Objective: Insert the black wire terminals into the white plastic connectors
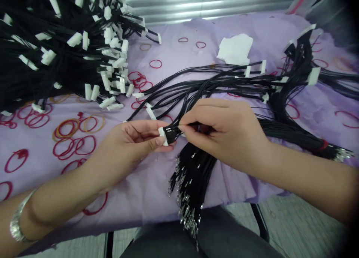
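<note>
Between the thumb and fingers of my left hand (143, 140) is a white connector (163, 136) with black wires running out of its right side. My right hand (224, 129) pinches at those black wires (179, 121) just beside the connector; its fingertips are closed, and the exact wire between them is too small to make out. Below the right hand, a bundle of black wires (193, 168) with bare silvery terminals hangs over the table's front edge. Behind both hands, more black wires (207, 78) with white connectors stretch across to the right.
A big heap of black wires with white connectors (75, 39) fills the back left. Red and yellow rubber bands (74, 145) lie scattered over the purple cloth (134, 198). A white paper scrap (235, 49) is at the back. Another wire bundle (294, 134), banded in red, lies at right.
</note>
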A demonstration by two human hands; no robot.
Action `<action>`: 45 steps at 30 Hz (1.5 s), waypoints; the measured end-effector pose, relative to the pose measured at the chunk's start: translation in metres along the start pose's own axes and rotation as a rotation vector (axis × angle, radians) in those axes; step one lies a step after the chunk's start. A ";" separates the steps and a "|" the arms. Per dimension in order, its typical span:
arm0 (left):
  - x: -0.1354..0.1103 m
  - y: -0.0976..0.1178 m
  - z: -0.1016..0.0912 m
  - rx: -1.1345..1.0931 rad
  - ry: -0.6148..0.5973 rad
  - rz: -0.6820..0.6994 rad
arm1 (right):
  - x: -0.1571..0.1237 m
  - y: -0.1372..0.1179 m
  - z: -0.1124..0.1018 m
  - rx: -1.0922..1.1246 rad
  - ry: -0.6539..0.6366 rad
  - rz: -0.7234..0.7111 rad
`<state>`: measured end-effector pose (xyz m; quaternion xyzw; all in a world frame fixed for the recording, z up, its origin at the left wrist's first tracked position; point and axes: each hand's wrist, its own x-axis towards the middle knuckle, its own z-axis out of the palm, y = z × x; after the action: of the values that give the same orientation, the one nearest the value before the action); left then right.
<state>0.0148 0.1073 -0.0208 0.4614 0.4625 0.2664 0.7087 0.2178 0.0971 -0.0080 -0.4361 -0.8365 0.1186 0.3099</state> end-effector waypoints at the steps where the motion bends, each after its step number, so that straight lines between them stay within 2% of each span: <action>1: 0.000 0.000 0.000 -0.011 0.004 -0.004 | 0.000 0.000 -0.001 0.011 0.003 -0.018; 7: -0.001 -0.001 0.003 -0.106 0.005 0.015 | 0.005 -0.010 -0.009 0.221 -0.139 -0.013; 11: -0.002 0.000 0.003 -0.108 -0.032 0.040 | 0.013 -0.015 -0.009 0.198 -0.222 0.027; 20: -0.003 0.001 0.001 -0.082 -0.063 0.028 | 0.012 -0.014 -0.003 0.316 -0.196 0.243; 25: -0.003 0.000 -0.002 -0.073 -0.032 -0.035 | 0.007 -0.014 -0.003 0.376 -0.223 0.287; 29: -0.002 -0.003 -0.003 -0.051 -0.033 0.007 | 0.007 -0.011 0.002 0.359 -0.233 0.317; 39: -0.003 0.003 0.001 0.016 0.029 -0.005 | 0.006 -0.012 0.006 0.284 -0.168 0.349; 45: -0.003 0.002 0.000 0.012 0.028 -0.003 | 0.005 -0.013 0.006 0.216 -0.132 0.250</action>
<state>0.0140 0.1057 -0.0182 0.4611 0.4746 0.2691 0.6998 0.2028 0.0941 -0.0043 -0.4921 -0.7766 0.2739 0.2823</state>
